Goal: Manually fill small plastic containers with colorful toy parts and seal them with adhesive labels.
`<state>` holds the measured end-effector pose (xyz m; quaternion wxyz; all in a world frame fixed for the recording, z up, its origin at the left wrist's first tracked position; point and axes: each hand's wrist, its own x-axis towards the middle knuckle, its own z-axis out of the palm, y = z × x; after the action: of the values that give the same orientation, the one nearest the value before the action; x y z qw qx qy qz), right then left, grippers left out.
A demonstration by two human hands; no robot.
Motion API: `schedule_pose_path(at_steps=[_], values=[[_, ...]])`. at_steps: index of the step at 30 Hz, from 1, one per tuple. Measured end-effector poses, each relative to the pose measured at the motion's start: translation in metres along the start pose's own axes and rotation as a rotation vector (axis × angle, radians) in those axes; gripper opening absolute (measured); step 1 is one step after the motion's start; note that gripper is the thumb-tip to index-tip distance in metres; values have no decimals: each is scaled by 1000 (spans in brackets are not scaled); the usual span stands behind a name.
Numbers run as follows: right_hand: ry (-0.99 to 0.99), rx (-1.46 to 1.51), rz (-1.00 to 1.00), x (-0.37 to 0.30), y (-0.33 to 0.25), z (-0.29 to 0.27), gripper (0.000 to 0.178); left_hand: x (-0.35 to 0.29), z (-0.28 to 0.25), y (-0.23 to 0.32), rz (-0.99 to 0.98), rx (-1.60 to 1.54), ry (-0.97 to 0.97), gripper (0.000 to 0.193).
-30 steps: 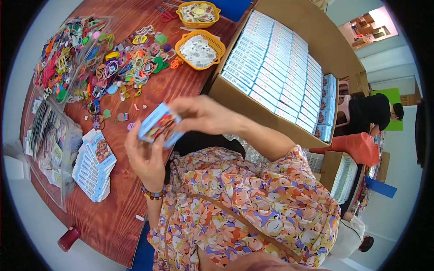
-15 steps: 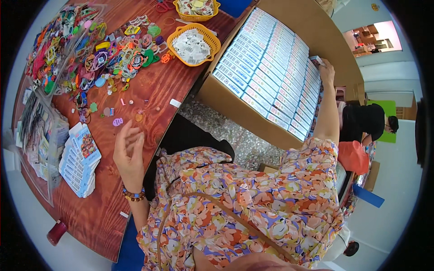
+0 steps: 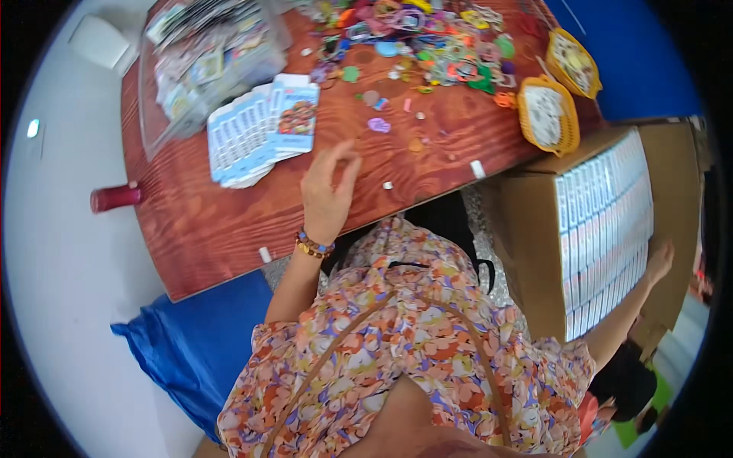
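Faces a red wood-grain table (image 3: 217, 248) spanning the upper part of the view. Has an open cardboard box (image 3: 531, 252) on the right, just beside the table, packed with rows of small blue-and-white boxes (image 3: 607, 229). Wears a flowered dress (image 3: 427, 328). Has a crumpled blue sheet (image 3: 179, 351) below the table's near left corner. On the table, has a clear plastic bag (image 3: 267, 49) of flat packets at the far left and a bright spill of hair ties (image 3: 382, 30) to the right of it. Has a fan of light-blue cards (image 3: 240, 145) near the bag, and two yellow baskets (image 3: 567, 143) at the right end, the nearer filled with white slips.

Holds the left hand (image 3: 328, 191) over the table, just right of the cards, with fingers loosely bent and grasping nothing visible. Reaches with the right hand (image 3: 661, 263) to the far side of the packed rows; cannot tell, from so slanted a view, about clenched, released or grasping fingers there. Wears beaded bracelets (image 3: 314, 246) on the left wrist. Has a purple trinket (image 3: 379, 125) lying beyond the left fingertips.
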<state>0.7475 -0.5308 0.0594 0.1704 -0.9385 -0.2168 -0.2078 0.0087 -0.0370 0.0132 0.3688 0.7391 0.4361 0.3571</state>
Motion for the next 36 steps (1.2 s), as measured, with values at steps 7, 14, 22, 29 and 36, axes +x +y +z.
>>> schedule_pose_path(at_steps=[7,14,22,29,36], values=[[0,522,-523,-95,-460,-43,28,20,-69,-64,63,631,401,44],[-627,851,-994,-236,-661,24,28,44,-57,-88,-125,895,338,76],[-1053,1162,-707,-293,-727,78,23,29,-72,-92,-107,315,447,29],[-1608,1103,-612,-297,-761,82,24,8,-78,-52,-249,-46,317,36],[-1484,1265,-537,-307,-727,71,20,13,-48,-19,109,710,77,104]])
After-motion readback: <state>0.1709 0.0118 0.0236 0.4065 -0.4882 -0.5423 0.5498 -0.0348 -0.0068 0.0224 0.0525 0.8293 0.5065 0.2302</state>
